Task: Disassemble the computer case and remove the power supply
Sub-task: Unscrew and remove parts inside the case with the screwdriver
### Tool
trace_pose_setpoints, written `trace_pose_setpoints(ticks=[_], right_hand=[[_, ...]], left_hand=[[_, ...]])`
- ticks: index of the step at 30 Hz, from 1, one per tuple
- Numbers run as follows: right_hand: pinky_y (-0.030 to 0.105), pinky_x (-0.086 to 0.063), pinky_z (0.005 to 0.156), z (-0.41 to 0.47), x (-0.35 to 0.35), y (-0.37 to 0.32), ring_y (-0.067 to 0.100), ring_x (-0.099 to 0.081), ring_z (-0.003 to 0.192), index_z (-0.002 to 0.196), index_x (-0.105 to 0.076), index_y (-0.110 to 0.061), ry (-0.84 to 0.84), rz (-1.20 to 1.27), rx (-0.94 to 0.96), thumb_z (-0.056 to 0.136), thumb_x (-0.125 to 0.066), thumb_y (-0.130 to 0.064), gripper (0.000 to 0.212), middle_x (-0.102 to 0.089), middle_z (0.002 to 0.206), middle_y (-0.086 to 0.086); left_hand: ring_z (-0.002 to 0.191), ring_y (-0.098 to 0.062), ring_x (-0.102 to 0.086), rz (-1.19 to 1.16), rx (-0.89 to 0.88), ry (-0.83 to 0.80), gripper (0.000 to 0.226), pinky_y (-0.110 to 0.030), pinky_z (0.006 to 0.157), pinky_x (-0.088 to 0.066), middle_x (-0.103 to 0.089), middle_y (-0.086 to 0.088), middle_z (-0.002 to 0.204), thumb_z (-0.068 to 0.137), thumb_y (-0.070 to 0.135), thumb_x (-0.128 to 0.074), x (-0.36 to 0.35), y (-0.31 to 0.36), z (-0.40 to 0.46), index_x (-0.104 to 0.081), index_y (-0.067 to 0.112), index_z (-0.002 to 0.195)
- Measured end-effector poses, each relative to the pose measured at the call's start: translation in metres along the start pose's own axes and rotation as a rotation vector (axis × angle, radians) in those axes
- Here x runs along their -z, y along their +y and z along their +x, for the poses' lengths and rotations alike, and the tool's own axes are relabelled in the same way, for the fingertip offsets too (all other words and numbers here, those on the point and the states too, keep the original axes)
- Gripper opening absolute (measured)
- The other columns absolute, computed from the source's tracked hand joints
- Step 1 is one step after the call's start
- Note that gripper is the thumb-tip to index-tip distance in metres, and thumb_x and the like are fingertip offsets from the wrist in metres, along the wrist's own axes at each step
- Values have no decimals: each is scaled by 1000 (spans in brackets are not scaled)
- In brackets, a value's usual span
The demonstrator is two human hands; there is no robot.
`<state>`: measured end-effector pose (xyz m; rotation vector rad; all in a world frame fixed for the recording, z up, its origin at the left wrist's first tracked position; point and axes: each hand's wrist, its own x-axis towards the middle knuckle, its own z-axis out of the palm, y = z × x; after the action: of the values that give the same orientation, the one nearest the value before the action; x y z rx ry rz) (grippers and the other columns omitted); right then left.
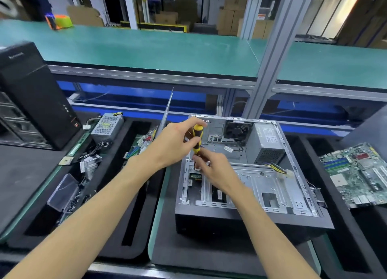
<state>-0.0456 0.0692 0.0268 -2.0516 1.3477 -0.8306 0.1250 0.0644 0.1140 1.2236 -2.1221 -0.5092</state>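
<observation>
An open grey computer case (272, 195) lies on its side on a black foam mat in the middle. Its grey power supply (267, 144) sits in the far right corner, with yellow and black cables (276, 168) running out of it. My left hand (176, 144) grips the handle of a yellow and black screwdriver (197, 138), which stands upright over the case's left inner edge. My right hand (211, 167) pinches the lower shaft near the tip. The tip itself is hidden behind my fingers.
A removed side panel (166, 113) leans upright left of the case. Another power supply (106, 125), cables and parts lie in the left trays. A black tower (35, 98) stands at far left. A green motherboard (360, 174) lies at the right.
</observation>
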Motion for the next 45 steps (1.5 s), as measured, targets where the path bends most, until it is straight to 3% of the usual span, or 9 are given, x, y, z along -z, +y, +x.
trace_pose_setpoints(ticks=[4,8,15,21,28,32,36,39,45], right_hand=[[48,-57,75,2,-2,-1,13,-69,77,95,-60,-23,0,54,-14,103,-56,-25,9,-69,80,-6],[47,-56,76,5,-4,-1,16,-70,77,103,-64,-14,7,45,-15,103,-56,-25,14,-72,83,1],[43,-55,74,5,-11,2,15,-69,75,103,-64,-17,41,1,0,103,-55,-29,15,-72,81,-1],[45,-54,70,9,-15,2,19,-65,71,95,-63,-24,38,-44,2,102,-56,-31,13,-69,75,-4],[41,-46,60,13,-21,2,19,-54,59,92,-59,-21,-9,-61,-16,104,-50,-37,21,-62,68,0],[31,-36,52,10,-27,7,14,-48,55,81,-52,-27,-2,24,-5,106,-45,-37,27,-51,60,-4],[25,-29,51,7,-33,13,10,-48,57,75,-39,-34,-13,-25,3,106,-42,-39,31,-51,66,-6],[26,-27,51,6,-35,13,8,-45,56,74,-37,-35,1,-39,24,105,-41,-41,32,-47,66,-9],[25,-24,48,7,-34,13,11,-46,52,79,-38,-37,9,-25,38,106,-34,-46,29,-45,58,-7]], left_hand=[[72,-3,-62,40,-19,0,33,-20,75,-51,-63,13,86,96,18,-63,0,1,1,-57,27,128],[67,4,-58,88,-27,8,34,-9,68,-42,-61,15,87,96,19,-64,1,1,2,-57,28,129],[70,-1,-60,134,-44,7,32,-18,70,-50,-63,13,88,96,21,-64,1,1,3,-57,26,127],[62,-13,-51,455,4,-13,23,-29,58,-39,-55,11,69,93,40,-63,12,2,16,-49,24,102],[55,-17,-45,954,167,-112,53,-30,53,-36,-45,2,64,98,65,-35,8,18,27,-45,16,79],[82,-20,-58,791,37,-250,31,-32,61,-42,-53,-1,108,100,39,-51,12,27,22,-48,16,121],[96,-26,-62,745,43,-379,25,-39,77,-52,-58,-2,109,94,7,-50,17,44,26,-54,15,117],[85,-23,-61,836,92,-410,13,-34,70,-48,-65,-3,100,99,22,-52,20,49,32,-58,15,109],[52,-16,-44,1096,166,-325,62,-29,51,-31,-44,5,59,96,70,-31,15,49,36,-40,18,64]])
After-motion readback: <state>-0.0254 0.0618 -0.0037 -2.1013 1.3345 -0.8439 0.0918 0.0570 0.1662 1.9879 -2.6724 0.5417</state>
